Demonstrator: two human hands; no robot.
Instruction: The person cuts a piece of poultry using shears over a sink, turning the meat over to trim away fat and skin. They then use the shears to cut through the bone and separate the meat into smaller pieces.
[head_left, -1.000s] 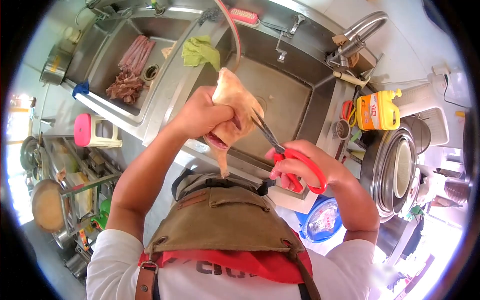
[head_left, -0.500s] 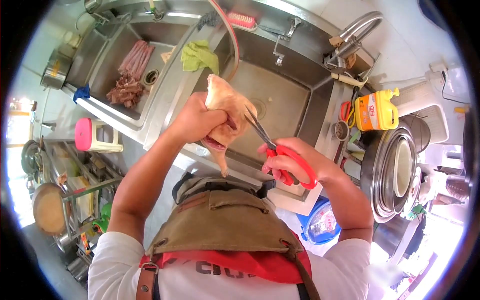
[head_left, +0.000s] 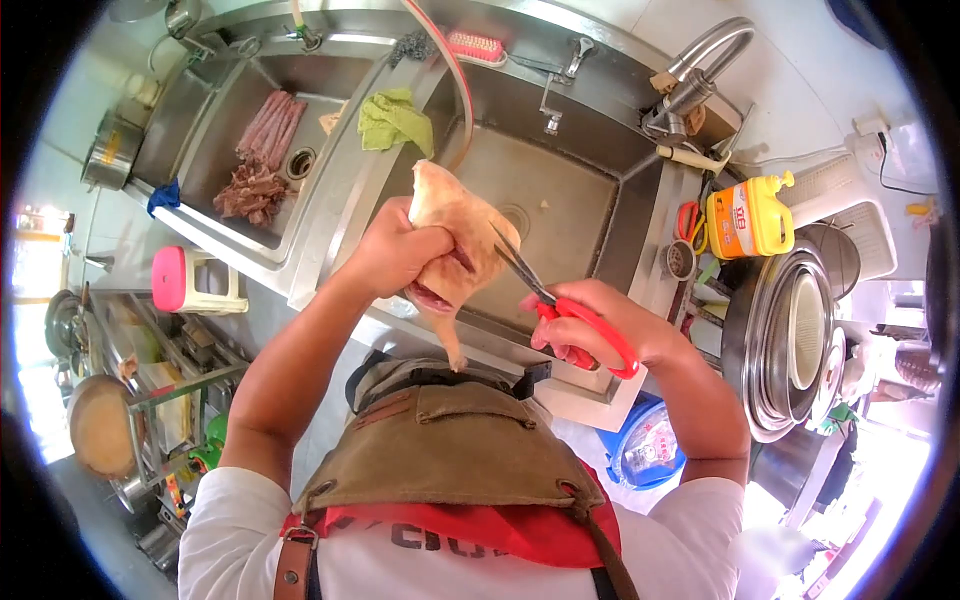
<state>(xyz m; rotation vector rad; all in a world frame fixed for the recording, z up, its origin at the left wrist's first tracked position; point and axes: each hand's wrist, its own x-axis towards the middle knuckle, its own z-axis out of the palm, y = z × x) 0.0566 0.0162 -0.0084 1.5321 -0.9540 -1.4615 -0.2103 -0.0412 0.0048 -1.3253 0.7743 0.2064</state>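
Observation:
Over the front edge of the right-hand sink, my left hand (head_left: 398,250) grips a plucked poultry carcass (head_left: 468,225) by its side, fingers wrapped into the skin. A dark slit and a red cut opening show in it, and a thin pale part hangs down toward my apron. My right hand (head_left: 575,318) holds red-handled kitchen scissors (head_left: 612,335), fingers through the loops. Their slightly parted blades point up and left, with the tips right at the carcass's right side.
The right-hand sink basin (head_left: 590,225) lies beneath the carcass. Meat pieces (head_left: 262,150) lie in the left sink. A green cloth (head_left: 396,122) rests on the divider. A yellow jug (head_left: 750,217) and stacked metal basins (head_left: 745,345) stand at right, a blue bucket (head_left: 645,440) below.
The carcass has shifted slightly downward in view, and its thin hanging part has swung down a little to the right. The scissors stay beside its right side, held in my right hand.

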